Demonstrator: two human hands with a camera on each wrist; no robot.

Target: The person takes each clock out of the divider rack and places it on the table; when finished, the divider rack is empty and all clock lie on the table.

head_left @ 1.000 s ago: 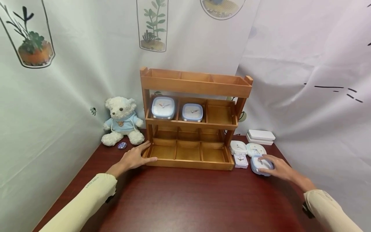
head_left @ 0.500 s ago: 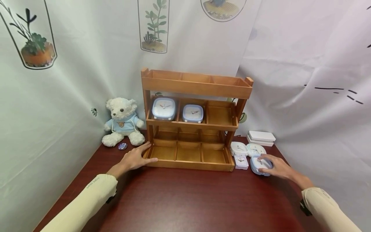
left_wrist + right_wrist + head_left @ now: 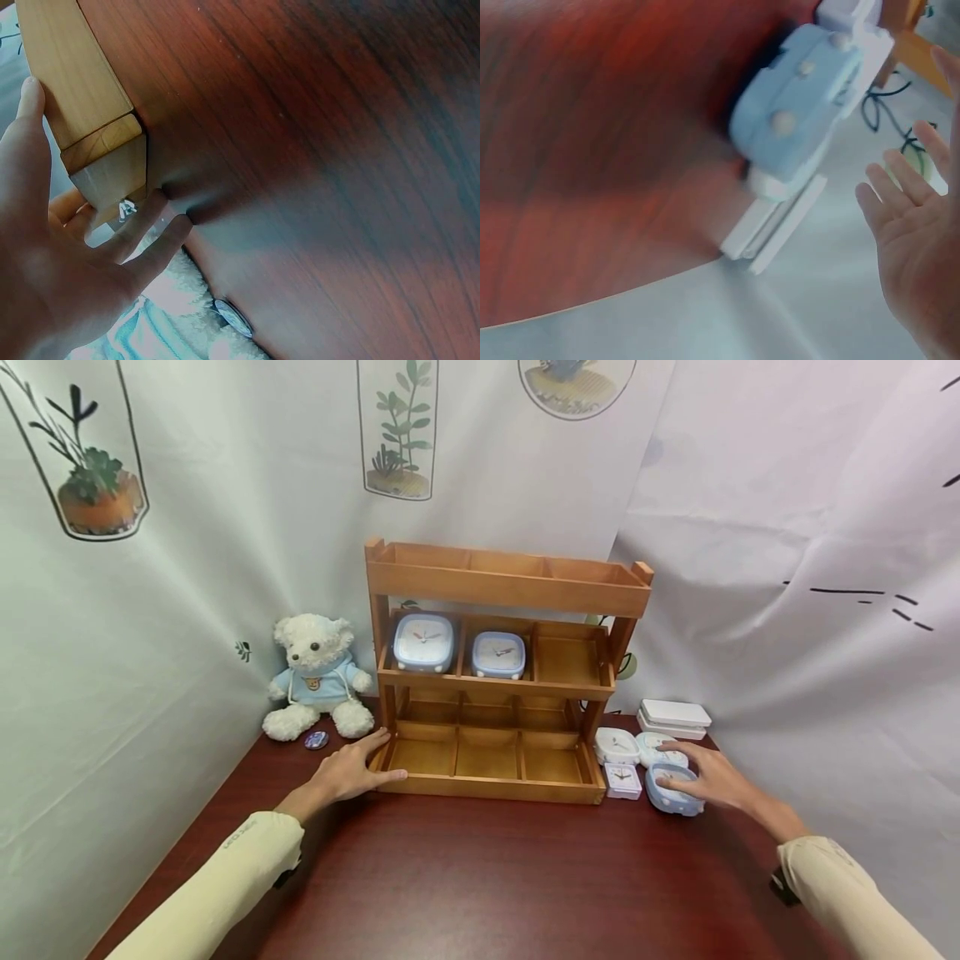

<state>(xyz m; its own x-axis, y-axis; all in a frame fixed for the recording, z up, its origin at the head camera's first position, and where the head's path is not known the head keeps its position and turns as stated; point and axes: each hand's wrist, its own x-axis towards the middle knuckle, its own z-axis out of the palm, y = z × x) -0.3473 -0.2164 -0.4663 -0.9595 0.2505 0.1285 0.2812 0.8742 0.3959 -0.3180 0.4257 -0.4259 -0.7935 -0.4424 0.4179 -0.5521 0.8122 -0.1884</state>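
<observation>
At the lower left corner of a wooden three-tier shelf (image 3: 487,787), my left hand (image 3: 348,768) rests with its thumb along the front board and its fingers spread at the side. In the left wrist view, two fingertips reach the table beside the shelf corner (image 3: 82,82). My right hand (image 3: 712,777) hovers over a blue alarm clock (image 3: 677,803), fingers apart; the right wrist view shows a gap between that hand (image 3: 922,247) and the clock. Beside it sit a small square clock (image 3: 622,782), a white clock (image 3: 617,745) and a partly covered round clock (image 3: 651,748).
Two blue clocks, a larger one (image 3: 423,642) and a smaller one (image 3: 498,656), stand on the middle tier. White boxes (image 3: 675,713) lie at the back right. A teddy bear (image 3: 318,681) sits left of the shelf, with a round badge (image 3: 317,740) before it.
My right hand has come up off the blue clock and moved slightly back, uncovering more of its front. The clock stays on the table. My left hand keeps its place.
</observation>
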